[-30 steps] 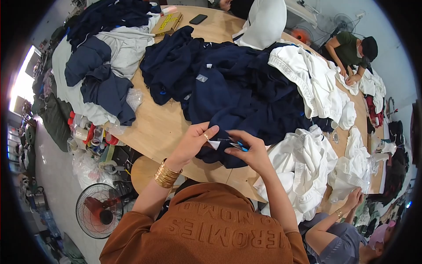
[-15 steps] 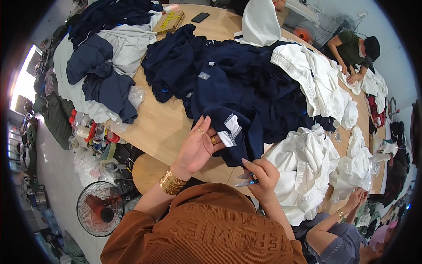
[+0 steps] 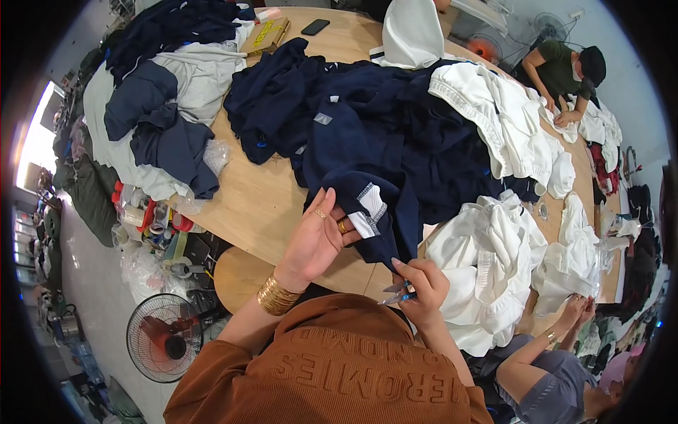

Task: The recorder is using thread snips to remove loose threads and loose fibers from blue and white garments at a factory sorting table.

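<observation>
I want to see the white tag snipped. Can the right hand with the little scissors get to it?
Probably yes: the right hand with the scissors sits just below the white tag, which the left hand holds exposed.

The navy garment (image 3: 381, 152) pinched in the left hand (image 3: 316, 240) is soft matt cloth, and its turned-back label (image 3: 367, 212) is a paler woven fabric. The snips (image 3: 395, 293) in the right hand (image 3: 422, 286) show shiny metal blades with blue plastic. Under both hands the table (image 3: 258, 205) is smooth, pale wood with a dull sheen. Just right of the right hand, the white garments (image 3: 487, 261) look thick and matt. The bangles (image 3: 277, 297) at the left wrist are glossy gold metal.
</observation>
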A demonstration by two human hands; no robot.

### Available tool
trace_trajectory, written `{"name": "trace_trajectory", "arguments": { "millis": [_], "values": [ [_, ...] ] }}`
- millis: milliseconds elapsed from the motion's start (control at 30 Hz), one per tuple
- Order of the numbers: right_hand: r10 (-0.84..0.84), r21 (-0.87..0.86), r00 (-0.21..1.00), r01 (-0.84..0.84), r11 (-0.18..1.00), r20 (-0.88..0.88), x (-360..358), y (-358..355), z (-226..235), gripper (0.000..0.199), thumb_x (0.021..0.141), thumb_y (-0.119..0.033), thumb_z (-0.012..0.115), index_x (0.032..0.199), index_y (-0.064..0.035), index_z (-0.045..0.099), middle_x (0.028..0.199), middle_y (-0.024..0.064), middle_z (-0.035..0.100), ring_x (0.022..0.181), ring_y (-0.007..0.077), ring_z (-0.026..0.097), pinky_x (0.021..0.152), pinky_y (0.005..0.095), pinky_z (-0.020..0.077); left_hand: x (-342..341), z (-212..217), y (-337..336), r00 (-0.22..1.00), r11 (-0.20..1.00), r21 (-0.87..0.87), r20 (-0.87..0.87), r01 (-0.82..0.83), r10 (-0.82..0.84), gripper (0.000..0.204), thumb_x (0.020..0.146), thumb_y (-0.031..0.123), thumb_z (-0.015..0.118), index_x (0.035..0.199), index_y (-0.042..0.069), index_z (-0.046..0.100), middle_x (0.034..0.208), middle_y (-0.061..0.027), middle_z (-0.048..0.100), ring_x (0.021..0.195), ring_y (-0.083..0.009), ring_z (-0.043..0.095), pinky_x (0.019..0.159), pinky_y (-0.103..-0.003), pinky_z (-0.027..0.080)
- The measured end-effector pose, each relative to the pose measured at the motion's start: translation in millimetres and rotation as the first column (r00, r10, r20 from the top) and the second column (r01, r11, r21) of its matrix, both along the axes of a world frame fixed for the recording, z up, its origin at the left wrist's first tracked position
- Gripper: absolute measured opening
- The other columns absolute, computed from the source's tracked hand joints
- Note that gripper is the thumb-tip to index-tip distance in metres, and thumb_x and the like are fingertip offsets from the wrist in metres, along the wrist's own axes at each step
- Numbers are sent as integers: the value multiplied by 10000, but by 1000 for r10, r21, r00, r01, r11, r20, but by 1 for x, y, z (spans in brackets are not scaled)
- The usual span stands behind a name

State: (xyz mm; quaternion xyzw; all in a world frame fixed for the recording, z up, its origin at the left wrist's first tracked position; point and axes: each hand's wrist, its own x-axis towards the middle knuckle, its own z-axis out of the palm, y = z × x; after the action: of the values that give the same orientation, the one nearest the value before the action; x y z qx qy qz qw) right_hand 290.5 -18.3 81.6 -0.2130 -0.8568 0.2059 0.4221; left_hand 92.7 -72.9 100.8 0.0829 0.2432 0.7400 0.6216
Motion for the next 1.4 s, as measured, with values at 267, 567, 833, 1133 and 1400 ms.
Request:
{"name": "trace_trajectory", "arguments": {
  "millis": [267, 567, 833, 1133, 1400],
  "values": [
    [42, -138, 997, -34, 990, 57, 5, 3, 7, 328, 552, 84, 641, 853, -47, 636, 700, 62, 546, 584, 157, 539, 504, 249, 407, 1, -5, 4, 995, 998, -50, -97, 30, -35, 375, 970, 288, 324, 1259, 58, 391, 1177, -135, 538, 1044, -247, 562, 871, -383, 478],
    [-720, -911, 671, 166, 377, -176, 35, 80, 21, 133, 789, -134, 650, 902, -92, 593, 710, -81, 518, 514, -5, 402, 416, 173, 243, -41, -156, -11, 157, 879, -169, -981, -446, -109, 473, 859, 150, 554, 1276, 24, 368, 1233, -169, 478, 1137, -235, 475, 943, -351, 396],
    [-562, -914, 826, 192, 358, -47, 50, 80, 25, 125, 808, -168, 634, 882, -71, 608, 781, -31, 547, 691, 47, 494, 592, 191, 378, -7, -167, -34, 846, 625, -777, -284, 72, -451, 308, 831, 212, 618, 1038, 0, 531, 929, -37, 603, 774, -120, 558, 741, -256, 449],
    [-652, -804, 544, -73, 590, -528, 169, 120, 88, 269, 879, -229, 560, 1051, -23, 576, 957, 81, 625, 858, 182, 614, 767, 309, 512, -95, -77, -61, 965, 971, -74, -153, -226, 213, 285, 925, 216, 444, 1137, 35, 503, 1144, -88, 553, 1058, -189, 529, 944, -349, 407],
    [-769, -140, 635, 770, 622, 75, 138, 198, 19, 386, 861, -384, 556, 997, -27, 605, 840, 111, 618, 766, 209, 578, 702, 309, 434, -142, -77, 16, 729, 959, -264, -676, -106, -106, 417, 941, 364, 388, 1008, -8, 562, 873, -121, 632, 782, -170, 613, 684, -286, 479]
  ]
}}
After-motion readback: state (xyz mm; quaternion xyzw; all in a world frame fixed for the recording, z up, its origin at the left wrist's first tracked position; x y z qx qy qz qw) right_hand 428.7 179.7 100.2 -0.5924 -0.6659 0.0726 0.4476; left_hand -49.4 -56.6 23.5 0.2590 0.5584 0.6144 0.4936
